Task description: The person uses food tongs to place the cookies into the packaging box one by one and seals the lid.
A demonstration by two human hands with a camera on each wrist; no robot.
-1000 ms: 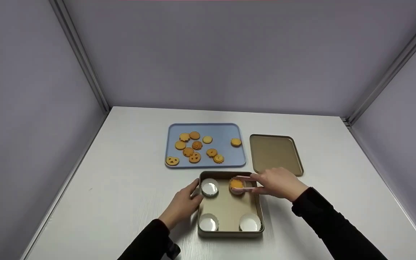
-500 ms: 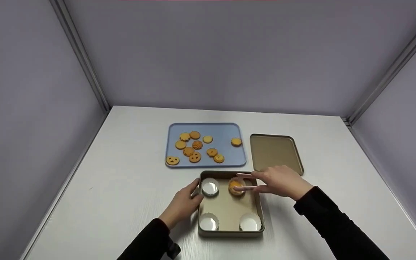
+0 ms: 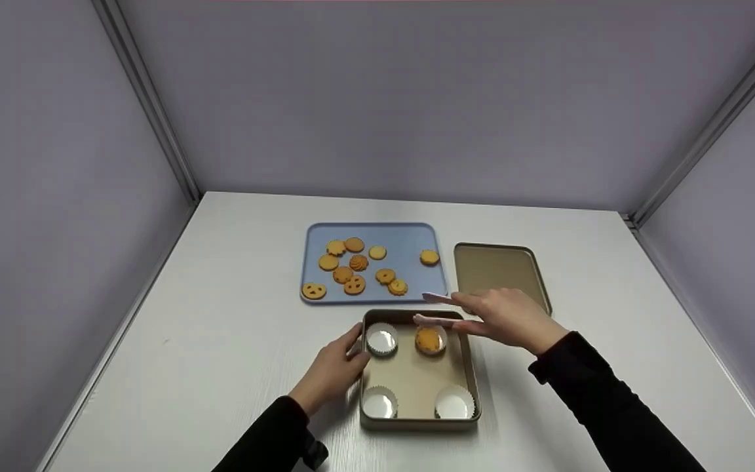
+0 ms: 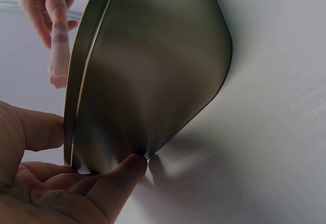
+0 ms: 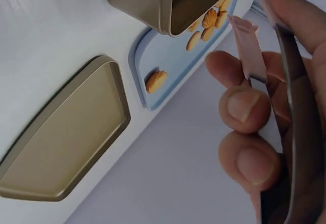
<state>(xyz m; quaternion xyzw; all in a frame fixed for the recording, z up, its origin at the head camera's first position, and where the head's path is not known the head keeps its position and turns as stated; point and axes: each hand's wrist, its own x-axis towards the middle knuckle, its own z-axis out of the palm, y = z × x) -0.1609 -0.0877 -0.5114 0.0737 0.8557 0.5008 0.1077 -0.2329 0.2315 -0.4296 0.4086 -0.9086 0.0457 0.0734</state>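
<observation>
White desk (image 3: pixel 220 367) spreads beneath everything. Nearest, the left hand (image 3: pixel 331 370) grips a deep tin (image 3: pixel 410 377), cut off atop the left wrist view. Inside, an orange cookie (image 3: pixel 427 341) lies in a paper cup (image 3: pixel 442 338), just left of the right hand (image 3: pixel 507 321), which holds tongs (image 3: pixel 440 321). Their parted tips sit farther away than half a second ago, partly hiding the cup's far edge. Beyond, that hand covers part of a flat tray (image 3: pixel 497 267); a blue tray (image 3: pixel 407 242) lies left of it.
</observation>
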